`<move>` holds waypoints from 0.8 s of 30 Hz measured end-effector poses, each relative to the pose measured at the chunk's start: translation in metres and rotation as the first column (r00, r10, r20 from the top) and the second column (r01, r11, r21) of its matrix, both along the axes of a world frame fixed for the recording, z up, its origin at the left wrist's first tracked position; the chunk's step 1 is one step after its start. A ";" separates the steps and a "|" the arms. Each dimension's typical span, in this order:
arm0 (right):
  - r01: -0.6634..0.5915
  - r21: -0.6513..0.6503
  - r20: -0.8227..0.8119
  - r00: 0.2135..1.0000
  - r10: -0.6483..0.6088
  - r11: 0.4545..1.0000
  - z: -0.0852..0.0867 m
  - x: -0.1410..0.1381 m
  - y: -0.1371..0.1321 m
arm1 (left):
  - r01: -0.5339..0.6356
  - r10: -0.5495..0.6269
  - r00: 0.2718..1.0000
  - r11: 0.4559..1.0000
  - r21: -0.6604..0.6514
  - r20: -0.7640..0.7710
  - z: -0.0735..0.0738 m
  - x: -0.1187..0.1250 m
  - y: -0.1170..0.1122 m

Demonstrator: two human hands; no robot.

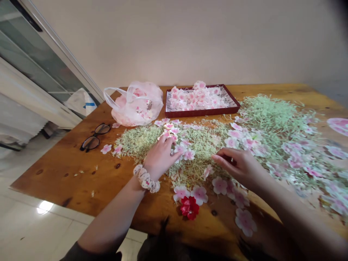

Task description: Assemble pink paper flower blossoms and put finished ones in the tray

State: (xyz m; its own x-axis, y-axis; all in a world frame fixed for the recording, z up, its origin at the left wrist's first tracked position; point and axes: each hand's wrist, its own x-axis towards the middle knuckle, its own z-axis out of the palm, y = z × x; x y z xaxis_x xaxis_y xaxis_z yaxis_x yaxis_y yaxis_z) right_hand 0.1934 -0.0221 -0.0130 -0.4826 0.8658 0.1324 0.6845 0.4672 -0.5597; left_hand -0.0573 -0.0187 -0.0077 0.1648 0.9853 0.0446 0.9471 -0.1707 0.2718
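Note:
My left hand point(161, 155) wears a floral scrunchie point(146, 179) on its wrist. Its fingers reach over pink and white artificial flower petals point(172, 129), with the thumb apart from the fingers. Beneath lies a pale green heap of stamens or thin stems point(137, 141). My right hand point(239, 164) hovers at the heap's right side, thumb and forefinger tips together. Whether anything is between them is too small to make out. A single petal point(208, 172) lies just left of and below its fingertips. Nearer me is a red flower point(189, 208) beside more pink petals point(199, 194).
At the back stand a dark red box tray point(202, 112) of pink flowers point(199, 95) and a sheer bag point(133, 107) with flowers inside. Eyeglasses point(91, 142) rest on the left. A second, greener heap point(272, 112) and scattered petals point(295, 156) spread to the right.

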 end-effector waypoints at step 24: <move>0.078 -0.147 -0.437 0.889 -0.136 0.986 0.002 -0.013 -0.007 | 0.239 -0.305 0.797 0.952 0.192 0.522 0.002 0.022 -0.013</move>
